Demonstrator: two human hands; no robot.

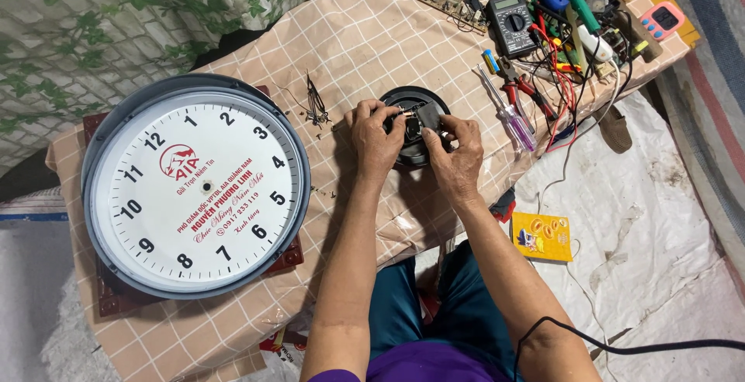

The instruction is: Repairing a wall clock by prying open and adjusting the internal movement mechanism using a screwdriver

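Black round clock mechanism (pixel 414 127) on checked tablecloth (pixel 349 40); left hand (pixel 372 137) grips its edge, right hand (pixel 456 153) pinches part on top. Wall clock (pixel 195 186) lies well left.

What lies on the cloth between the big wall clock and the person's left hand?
In the head view, a small bundle of thin dark wires lies on the checked cloth between the wall clock and the left hand.

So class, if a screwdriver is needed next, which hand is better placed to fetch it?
Probably the right hand: the screwdriver lies just beyond it on that side. The left hand sits on the far side of the black disc, towards the clock.
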